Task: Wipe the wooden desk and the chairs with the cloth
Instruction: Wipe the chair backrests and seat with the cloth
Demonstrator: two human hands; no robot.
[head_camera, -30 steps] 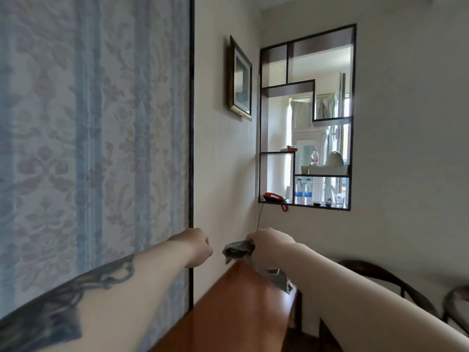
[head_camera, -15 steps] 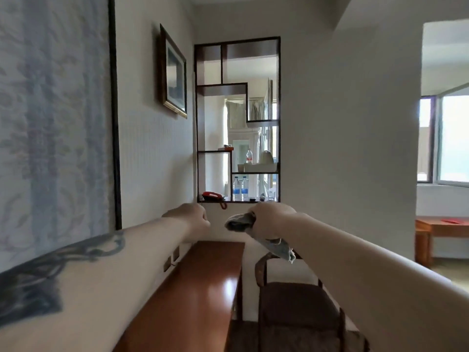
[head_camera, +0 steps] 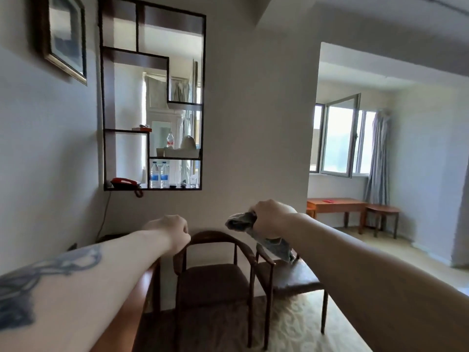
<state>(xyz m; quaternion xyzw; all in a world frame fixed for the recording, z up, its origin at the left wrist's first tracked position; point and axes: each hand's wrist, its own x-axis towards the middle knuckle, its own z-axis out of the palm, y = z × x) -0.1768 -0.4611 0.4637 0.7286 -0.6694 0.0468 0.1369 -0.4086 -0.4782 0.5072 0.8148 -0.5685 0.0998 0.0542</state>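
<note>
Your right hand (head_camera: 272,218) gripped the bunched cloth (head_camera: 256,231) above the right chair (head_camera: 286,275), nearest it; your left hand (head_camera: 172,231), fisted and empty, hovered over the left chair (head_camera: 215,273), the table (head_camera: 132,301) lower left.

Framed picture (head_camera: 66,38): hangs on the left wall, upper corner of the view.
Dark-framed open shelf unit (head_camera: 152,102): set into the far wall, divided into uneven compartments.
Red telephone (head_camera: 123,183): on the bottom shelf at the left, its cord hanging over the edge.
Two water bottles (head_camera: 159,174): upright, side by side, just right of the telephone.
Single bottle with red label (head_camera: 170,141): one shelf higher.
Open window (head_camera: 340,138): in the further room at right, one pane swung inward.
Pale curtain (head_camera: 378,158): hangs beside the window.
Patterned carpet (head_camera: 299,323): covers the floor.
</note>
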